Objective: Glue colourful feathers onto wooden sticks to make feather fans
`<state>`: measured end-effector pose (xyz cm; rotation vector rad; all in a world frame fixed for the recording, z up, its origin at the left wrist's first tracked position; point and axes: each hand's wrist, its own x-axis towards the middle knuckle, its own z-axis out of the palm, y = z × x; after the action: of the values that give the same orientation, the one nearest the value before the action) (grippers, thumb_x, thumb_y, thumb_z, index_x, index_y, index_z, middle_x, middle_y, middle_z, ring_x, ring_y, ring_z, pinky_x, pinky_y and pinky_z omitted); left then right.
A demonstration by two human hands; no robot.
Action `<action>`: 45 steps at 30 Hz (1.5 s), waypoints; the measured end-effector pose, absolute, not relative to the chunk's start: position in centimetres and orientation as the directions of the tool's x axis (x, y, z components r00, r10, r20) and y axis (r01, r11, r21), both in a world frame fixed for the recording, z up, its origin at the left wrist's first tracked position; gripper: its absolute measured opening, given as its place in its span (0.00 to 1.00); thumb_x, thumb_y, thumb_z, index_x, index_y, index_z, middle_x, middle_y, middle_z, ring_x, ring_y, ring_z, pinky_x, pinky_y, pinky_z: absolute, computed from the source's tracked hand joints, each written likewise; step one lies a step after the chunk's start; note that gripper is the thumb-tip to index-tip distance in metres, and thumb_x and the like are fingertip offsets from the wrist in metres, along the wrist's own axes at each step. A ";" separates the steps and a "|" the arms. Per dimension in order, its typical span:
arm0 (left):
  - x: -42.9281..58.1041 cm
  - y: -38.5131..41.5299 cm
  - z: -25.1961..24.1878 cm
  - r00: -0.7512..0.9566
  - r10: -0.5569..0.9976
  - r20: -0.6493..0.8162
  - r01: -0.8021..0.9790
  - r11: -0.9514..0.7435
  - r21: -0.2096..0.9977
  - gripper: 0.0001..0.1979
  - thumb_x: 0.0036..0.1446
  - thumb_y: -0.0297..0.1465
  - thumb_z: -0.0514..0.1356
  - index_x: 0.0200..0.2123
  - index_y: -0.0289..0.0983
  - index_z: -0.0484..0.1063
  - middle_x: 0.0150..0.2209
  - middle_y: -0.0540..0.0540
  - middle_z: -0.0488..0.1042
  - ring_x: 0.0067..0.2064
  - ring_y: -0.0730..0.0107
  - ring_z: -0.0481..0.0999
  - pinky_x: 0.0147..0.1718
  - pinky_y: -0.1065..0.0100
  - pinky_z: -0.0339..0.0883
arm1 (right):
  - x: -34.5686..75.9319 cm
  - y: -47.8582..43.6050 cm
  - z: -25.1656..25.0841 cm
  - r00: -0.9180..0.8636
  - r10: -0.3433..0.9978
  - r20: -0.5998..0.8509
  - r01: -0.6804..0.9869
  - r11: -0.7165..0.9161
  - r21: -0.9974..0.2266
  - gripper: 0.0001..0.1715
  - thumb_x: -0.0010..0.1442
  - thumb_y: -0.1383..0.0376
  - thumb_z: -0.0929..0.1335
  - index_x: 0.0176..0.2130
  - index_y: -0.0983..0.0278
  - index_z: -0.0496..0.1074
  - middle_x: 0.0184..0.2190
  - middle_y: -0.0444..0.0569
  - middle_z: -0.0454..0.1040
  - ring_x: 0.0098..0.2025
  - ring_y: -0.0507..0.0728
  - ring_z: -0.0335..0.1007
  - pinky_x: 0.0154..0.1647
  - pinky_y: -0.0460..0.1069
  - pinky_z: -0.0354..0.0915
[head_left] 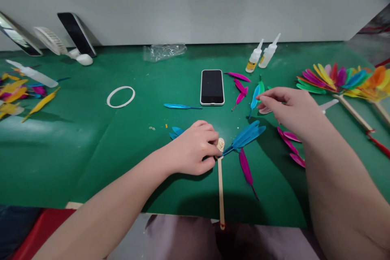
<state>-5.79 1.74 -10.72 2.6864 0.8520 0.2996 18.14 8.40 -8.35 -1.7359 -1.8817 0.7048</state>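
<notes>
My left hand (196,148) is closed on the top of a thin wooden stick (221,191), whose lower end reaches past the table edge. A pale, glossy blob (220,144) shows at the stick's head beside my fingertips. Blue feathers (248,135) fan out to the right of that head, and more blue tips (176,132) show left of my hand. Above the table on the right, my right hand (284,105) has thumb and fingers pinched together beside a light-blue feather (255,96); what they hold, if anything, is unclear. A magenta feather (246,167) lies right of the stick.
A phone (212,87) lies mid-table. Two glue bottles (254,57) stand behind. Finished feather fans (338,79) lie at right; loose feathers (14,93) are heaped at left. A white ring (121,97), crumpled plastic (164,52) and a small fan (51,40) are also present.
</notes>
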 end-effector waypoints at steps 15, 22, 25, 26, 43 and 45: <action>-5.8 1.7 -10.7 0.804 0.586 0.100 0.525 -0.779 0.342 0.14 0.50 0.25 0.52 0.33 0.40 0.77 0.28 0.47 0.69 0.35 0.66 0.64 0.46 0.58 0.54 | 18.5 8.6 -8.9 -0.402 0.878 -0.261 0.868 0.275 -0.413 0.11 0.50 0.56 0.69 0.26 0.60 0.74 0.26 0.43 0.74 0.29 0.52 0.66 0.28 0.47 0.57; -5.9 1.5 -10.8 0.797 0.587 0.142 0.517 -0.785 0.340 0.13 0.49 0.25 0.53 0.32 0.40 0.77 0.28 0.47 0.70 0.35 0.67 0.65 0.44 0.59 0.56 | 18.5 8.6 -8.7 -0.404 0.877 -0.261 0.842 0.245 -0.481 0.10 0.51 0.56 0.68 0.25 0.60 0.73 0.26 0.43 0.74 0.29 0.53 0.66 0.28 0.48 0.58; -6.1 1.7 -10.7 0.762 0.607 0.225 0.530 -0.785 0.322 0.13 0.50 0.25 0.53 0.34 0.40 0.76 0.27 0.48 0.70 0.34 0.67 0.65 0.44 0.59 0.57 | 18.7 8.5 -8.2 -0.352 0.915 -0.198 0.806 0.189 -0.561 0.14 0.52 0.53 0.67 0.27 0.60 0.73 0.26 0.44 0.74 0.28 0.53 0.66 0.27 0.48 0.58; -6.3 1.7 -10.7 0.735 0.620 0.274 0.543 -0.780 0.310 0.13 0.50 0.25 0.52 0.35 0.39 0.76 0.27 0.48 0.70 0.34 0.68 0.66 0.43 0.59 0.57 | 18.7 8.5 -8.1 -0.304 0.940 -0.156 0.787 0.155 -0.598 0.16 0.52 0.51 0.66 0.28 0.60 0.73 0.26 0.44 0.74 0.28 0.53 0.66 0.27 0.48 0.58; -6.8 3.6 -12.2 0.378 0.837 0.395 0.773 -0.520 0.364 0.11 0.58 0.35 0.57 0.39 0.38 0.75 0.30 0.49 0.78 0.37 0.65 0.70 0.38 0.61 0.60 | 15.4 7.9 -9.8 -0.270 0.936 0.227 0.670 0.352 -0.654 0.10 0.58 0.60 0.63 0.31 0.61 0.70 0.26 0.42 0.73 0.26 0.51 0.65 0.29 0.47 0.59; -6.9 3.7 -12.2 0.395 0.839 0.375 0.773 -0.524 0.357 0.09 0.57 0.34 0.57 0.38 0.39 0.76 0.28 0.49 0.78 0.36 0.66 0.70 0.37 0.61 0.60 | 15.0 7.5 -9.4 -0.249 0.938 0.239 0.641 0.345 -0.686 0.11 0.58 0.58 0.63 0.31 0.61 0.70 0.27 0.43 0.73 0.25 0.51 0.65 0.29 0.47 0.59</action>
<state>-6.89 3.65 -12.22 2.5169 1.4626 0.7905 15.02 7.49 -9.43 -1.3744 -1.9850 0.6119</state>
